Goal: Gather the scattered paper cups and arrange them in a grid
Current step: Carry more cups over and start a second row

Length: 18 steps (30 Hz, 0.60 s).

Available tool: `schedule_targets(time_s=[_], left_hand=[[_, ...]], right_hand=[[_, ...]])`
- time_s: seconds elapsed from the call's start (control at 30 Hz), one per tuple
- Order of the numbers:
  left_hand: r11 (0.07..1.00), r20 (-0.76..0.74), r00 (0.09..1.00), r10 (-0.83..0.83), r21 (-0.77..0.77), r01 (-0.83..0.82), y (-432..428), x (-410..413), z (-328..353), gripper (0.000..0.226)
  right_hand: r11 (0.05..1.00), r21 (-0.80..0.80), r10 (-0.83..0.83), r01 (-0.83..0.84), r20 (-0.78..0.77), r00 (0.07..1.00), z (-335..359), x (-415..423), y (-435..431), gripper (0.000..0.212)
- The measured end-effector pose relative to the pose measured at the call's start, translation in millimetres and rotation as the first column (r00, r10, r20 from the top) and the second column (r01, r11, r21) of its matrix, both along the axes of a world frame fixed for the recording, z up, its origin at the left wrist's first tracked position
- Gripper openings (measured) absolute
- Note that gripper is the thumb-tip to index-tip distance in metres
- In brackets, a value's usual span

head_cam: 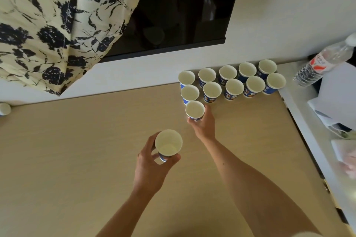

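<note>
Right hand [202,124] grips a blue-printed white paper cup [195,110] just beside the two-row cup block [233,85], at its near-left corner. Left hand [152,163] holds a second such cup [168,143], nearer than that block. Judged light, crushable: take sidewalls gently.

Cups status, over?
Left grip holds a cup. Right grip holds another cup at row three's start. Ten cups in grid. Nothing blocking.

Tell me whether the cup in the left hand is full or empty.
Empty: the cup in the left hand shows bare white inside down to its bottom.
</note>
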State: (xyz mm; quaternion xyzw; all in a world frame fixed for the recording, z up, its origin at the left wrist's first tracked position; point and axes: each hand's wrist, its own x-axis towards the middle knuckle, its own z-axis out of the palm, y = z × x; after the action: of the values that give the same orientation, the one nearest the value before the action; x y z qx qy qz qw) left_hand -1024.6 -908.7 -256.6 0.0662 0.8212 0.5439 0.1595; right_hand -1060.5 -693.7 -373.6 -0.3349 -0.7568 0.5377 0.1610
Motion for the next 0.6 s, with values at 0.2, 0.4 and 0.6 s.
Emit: schedule_targets(time_s=[0.2,0.4,0.6], left_hand=[[1.0,0.012,1.0,0.007,-0.01,-0.007,4,-1,2,0.065],[0.999,0.012,1.0,-0.001,-0.053,0.002,23,-8,5,0.063],[0.992,0.041,0.992,-0.119,-0.042,0.12,66,-12,5,0.061]], right_hand=[[0.996,-0.09,0.004,-0.005,-0.011,1.0,-3,8,3,0.07],[0.998,-0.058,0.016,-0.021,-0.078,0.997,15,68,-4,0.063],[0.87,-0.126,0.469,-0.477,-0.087,0.879,54,105,4,0.073]])
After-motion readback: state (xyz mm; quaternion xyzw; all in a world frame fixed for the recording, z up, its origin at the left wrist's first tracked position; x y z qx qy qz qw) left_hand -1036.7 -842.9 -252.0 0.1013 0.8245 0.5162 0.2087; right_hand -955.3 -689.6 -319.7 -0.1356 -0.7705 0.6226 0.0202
